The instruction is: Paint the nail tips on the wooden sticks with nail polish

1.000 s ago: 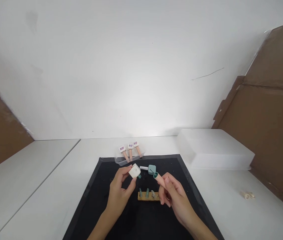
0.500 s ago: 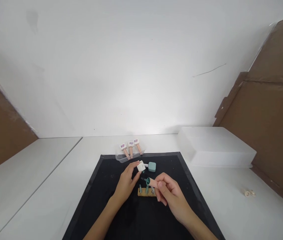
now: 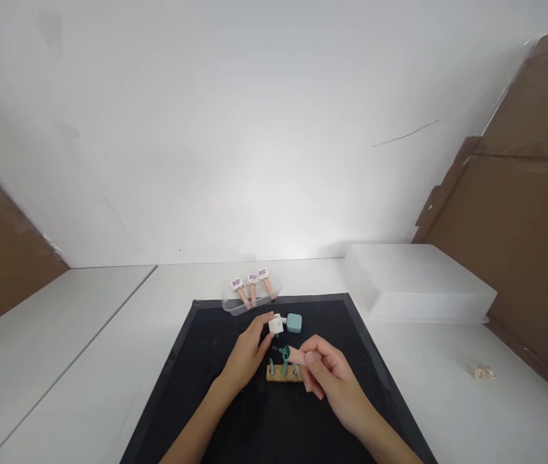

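My left hand (image 3: 246, 348) pinches a small white square nail polish bottle (image 3: 276, 325) between thumb and fingers over the black mat. In my right hand (image 3: 325, 370) is a pink nail polish cap (image 3: 296, 356), tilted on its side. Green polish coats the cap's open end, and its dark brush (image 3: 276, 348) points left, apart from the bottle. Just below the brush, a yellowish holder strip (image 3: 281, 377) carries several upright nail tips, some green (image 3: 284, 367). My right fingers partly hide its right end. Behind the white bottle lies a teal square bottle (image 3: 294, 323) with a pale cap.
A clear tray (image 3: 235, 310) at the mat's far edge holds three pink-handled bottles (image 3: 253, 288) with white labelled ends. A translucent white box (image 3: 421, 283) stands at the back right. Small cream rings (image 3: 483, 372) lie on the right tabletop. Brown cardboard panels (image 3: 516, 258) flank the sides.
The white bottle in my left hand has shifted slightly right and down. My right hand with the cap and brush has barely moved.
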Demonstrator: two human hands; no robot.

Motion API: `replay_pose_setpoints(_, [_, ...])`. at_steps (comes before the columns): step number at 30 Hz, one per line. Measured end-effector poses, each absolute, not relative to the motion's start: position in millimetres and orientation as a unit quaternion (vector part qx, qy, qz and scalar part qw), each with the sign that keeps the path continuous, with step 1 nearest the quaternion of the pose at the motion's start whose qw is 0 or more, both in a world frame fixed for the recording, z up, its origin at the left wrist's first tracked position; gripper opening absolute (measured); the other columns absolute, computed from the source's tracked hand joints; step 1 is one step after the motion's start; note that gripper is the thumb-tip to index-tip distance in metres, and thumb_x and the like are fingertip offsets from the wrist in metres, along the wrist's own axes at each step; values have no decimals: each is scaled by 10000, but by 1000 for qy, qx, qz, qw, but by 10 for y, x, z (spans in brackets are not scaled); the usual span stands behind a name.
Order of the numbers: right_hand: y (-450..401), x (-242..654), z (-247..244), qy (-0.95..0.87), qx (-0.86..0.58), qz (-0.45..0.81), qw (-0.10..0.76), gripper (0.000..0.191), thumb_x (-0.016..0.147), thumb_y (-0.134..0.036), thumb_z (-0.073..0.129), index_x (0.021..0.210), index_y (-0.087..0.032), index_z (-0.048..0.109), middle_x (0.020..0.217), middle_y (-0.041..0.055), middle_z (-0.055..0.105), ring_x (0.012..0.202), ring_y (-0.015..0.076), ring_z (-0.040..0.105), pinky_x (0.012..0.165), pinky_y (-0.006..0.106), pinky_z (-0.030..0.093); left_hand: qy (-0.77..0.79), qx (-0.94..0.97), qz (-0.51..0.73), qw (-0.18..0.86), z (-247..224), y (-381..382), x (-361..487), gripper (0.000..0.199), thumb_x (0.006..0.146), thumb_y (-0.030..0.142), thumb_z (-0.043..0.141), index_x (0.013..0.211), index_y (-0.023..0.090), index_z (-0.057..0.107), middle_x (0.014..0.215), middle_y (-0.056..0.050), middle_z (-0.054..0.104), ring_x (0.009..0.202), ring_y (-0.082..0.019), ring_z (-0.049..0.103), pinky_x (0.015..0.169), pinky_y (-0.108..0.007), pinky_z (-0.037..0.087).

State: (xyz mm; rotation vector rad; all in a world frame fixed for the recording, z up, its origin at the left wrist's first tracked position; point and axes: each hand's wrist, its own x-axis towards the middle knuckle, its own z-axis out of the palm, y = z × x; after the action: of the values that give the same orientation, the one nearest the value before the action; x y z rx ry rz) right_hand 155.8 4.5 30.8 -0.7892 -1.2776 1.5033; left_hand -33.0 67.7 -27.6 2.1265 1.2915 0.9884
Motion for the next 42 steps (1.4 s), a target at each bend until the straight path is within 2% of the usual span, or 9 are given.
replay_pose_setpoints(5, [144,1672,373,-441,-342,614,558,352,873,-495,506,697,-192,471,469,-89,389,402,57,221,420,223,163,482,774,339,232,-293,703,-343,334,889,299,395,1216,234,420,1295,-83,519,1201,-196,483,1017,-384,380])
replay_pose_setpoints(9, [187,1738,427,-412,-337,614,582,344,877,-462,523,675,-197,438,493,-80,410,418,62,236,440,232,173,482,779,330,228,-285,690,-346,329,893,289,387,1216,236,414,1308,-81,509,1213,-195,472,1019,-386,379])
replay_pose_setpoints(16, [188,1713,408,-407,-335,624,577,359,877,-451,528,652,-193,422,486,-79,403,408,56,239,430,229,173,461,800,321,211,-264,657,-339,318,882,214,393,1193,260,441,1318,-54,495,1236,-179,448,1026,-368,382])
replay_pose_setpoints(33, [180,1745,447,-414,-343,620,572,358,871,-454,533,652,-190,431,473,-82,386,409,57,242,421,218,187,445,822,312,171,-305,730,-328,207,861,173,394,1043,228,476,1299,-93,478,1159,-211,517,942,-389,453])
replay_pose_setpoints(39, [187,1749,440,-410,-348,617,575,348,853,-461,553,660,-195,438,470,-81,391,402,60,246,411,213,202,449,817,315,180,-303,736,-314,302,839,147,389,1129,225,422,1319,-115,450,1204,-217,468,991,-413,407])
replay_pose_setpoints(42, [189,1742,434,-406,-352,617,575,345,855,-456,553,657,-197,441,478,-78,398,406,63,256,412,216,205,453,812,315,189,-275,727,-312,409,834,147,390,1234,231,366,1332,-112,439,1226,-213,442,1009,-407,387])
